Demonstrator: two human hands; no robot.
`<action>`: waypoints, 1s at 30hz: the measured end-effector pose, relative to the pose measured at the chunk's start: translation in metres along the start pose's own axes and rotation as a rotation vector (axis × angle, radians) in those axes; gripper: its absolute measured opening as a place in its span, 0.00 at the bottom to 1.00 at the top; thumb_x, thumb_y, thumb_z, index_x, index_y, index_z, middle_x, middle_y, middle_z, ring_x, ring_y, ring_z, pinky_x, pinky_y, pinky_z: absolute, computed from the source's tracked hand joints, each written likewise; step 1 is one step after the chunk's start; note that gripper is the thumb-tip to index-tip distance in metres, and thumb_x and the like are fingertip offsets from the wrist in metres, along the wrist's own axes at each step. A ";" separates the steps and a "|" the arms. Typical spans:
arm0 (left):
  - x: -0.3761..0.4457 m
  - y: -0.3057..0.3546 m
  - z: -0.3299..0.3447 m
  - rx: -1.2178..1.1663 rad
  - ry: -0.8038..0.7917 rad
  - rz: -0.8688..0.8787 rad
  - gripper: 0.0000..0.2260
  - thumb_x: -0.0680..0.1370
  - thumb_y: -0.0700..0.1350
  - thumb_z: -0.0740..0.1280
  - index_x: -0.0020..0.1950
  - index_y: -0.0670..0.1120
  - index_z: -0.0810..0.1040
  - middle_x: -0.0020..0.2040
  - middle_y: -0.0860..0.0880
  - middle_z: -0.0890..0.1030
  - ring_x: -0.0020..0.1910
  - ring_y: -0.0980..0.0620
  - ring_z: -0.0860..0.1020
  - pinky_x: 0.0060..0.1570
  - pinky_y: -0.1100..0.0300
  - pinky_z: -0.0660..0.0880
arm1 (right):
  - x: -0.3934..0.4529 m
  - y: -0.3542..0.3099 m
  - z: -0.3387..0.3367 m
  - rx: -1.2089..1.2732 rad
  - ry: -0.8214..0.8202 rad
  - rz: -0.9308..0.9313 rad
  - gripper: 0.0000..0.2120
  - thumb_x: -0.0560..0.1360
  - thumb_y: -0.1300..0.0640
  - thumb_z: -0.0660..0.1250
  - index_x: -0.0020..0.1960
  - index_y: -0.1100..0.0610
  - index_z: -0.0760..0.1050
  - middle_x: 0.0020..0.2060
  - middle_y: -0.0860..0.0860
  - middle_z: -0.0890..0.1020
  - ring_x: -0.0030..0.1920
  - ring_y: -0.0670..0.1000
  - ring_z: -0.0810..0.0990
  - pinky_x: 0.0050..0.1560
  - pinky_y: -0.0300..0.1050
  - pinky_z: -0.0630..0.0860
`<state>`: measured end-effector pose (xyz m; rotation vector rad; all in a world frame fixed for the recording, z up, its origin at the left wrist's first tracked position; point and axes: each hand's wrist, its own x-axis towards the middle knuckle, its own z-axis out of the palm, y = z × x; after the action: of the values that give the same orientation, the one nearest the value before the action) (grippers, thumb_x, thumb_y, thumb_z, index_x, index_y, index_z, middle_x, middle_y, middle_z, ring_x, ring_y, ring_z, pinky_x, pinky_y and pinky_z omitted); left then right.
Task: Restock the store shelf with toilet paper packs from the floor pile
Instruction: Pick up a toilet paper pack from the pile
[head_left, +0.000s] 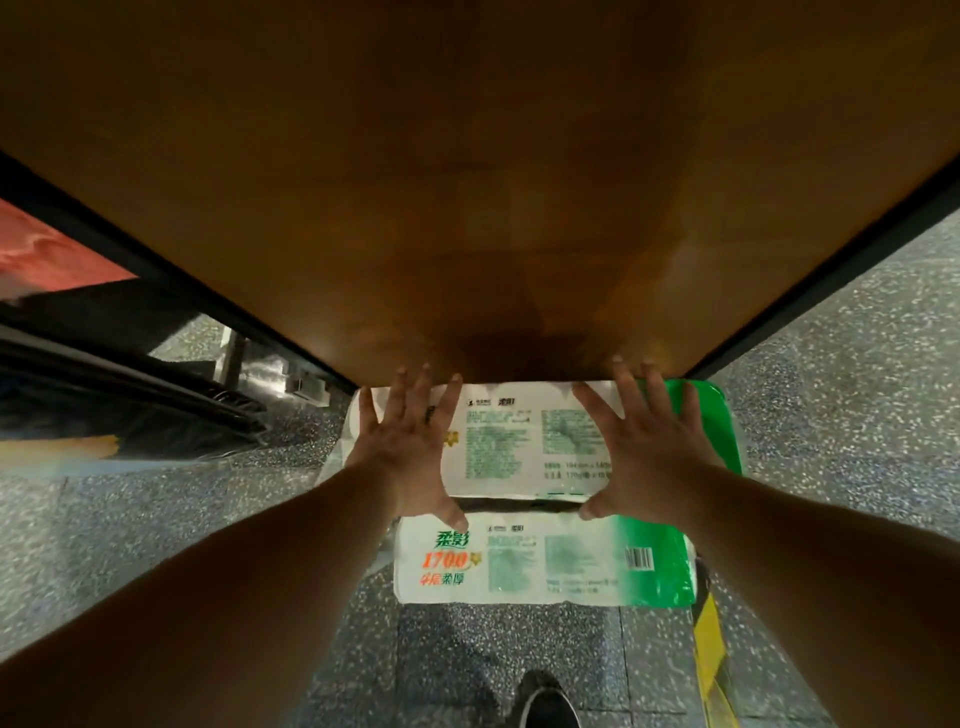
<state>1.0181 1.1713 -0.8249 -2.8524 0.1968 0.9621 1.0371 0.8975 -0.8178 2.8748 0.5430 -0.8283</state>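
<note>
From the head camera, both hands were spread flat with straight fingers on a white-and-green toilet paper pack (524, 441) at the front edge of a brown shelf (467, 182). The left hand (405, 441) pressed the pack's white end, the right hand (644, 447) its green end, well apart from each other. A second pack (545, 561) lay just below on the speckled floor (156, 519), beside a yellow-and-black stripe (709, 649). A dark shoe (548, 701) showed at the bottom.

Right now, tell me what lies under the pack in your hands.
Below the held pack a second pack lies on the speckled floor. Its far edge is covered by the held pack and both thumbs.
</note>
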 end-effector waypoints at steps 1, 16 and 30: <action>0.002 0.001 0.001 0.002 0.005 0.004 0.71 0.59 0.73 0.76 0.77 0.51 0.25 0.80 0.42 0.31 0.78 0.36 0.30 0.74 0.30 0.37 | 0.002 0.002 0.002 -0.014 -0.005 -0.004 0.67 0.61 0.23 0.71 0.80 0.44 0.29 0.79 0.58 0.31 0.79 0.66 0.35 0.75 0.74 0.44; -0.055 -0.026 -0.039 -0.068 0.212 0.001 0.55 0.65 0.60 0.76 0.80 0.50 0.42 0.71 0.45 0.62 0.71 0.42 0.60 0.76 0.35 0.54 | -0.030 -0.026 -0.069 -0.075 0.017 -0.029 0.61 0.65 0.34 0.74 0.80 0.43 0.34 0.76 0.58 0.54 0.73 0.62 0.59 0.72 0.71 0.58; -0.350 -0.178 -0.165 -0.042 0.369 -0.222 0.59 0.64 0.65 0.75 0.82 0.51 0.41 0.76 0.45 0.60 0.75 0.41 0.58 0.76 0.38 0.53 | -0.196 -0.198 -0.292 -0.130 0.225 -0.240 0.58 0.66 0.31 0.72 0.81 0.41 0.36 0.78 0.57 0.51 0.76 0.64 0.56 0.74 0.74 0.50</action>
<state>0.8688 1.3496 -0.4682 -2.9839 -0.1073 0.4010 0.9554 1.0773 -0.4658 2.8343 0.9442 -0.4746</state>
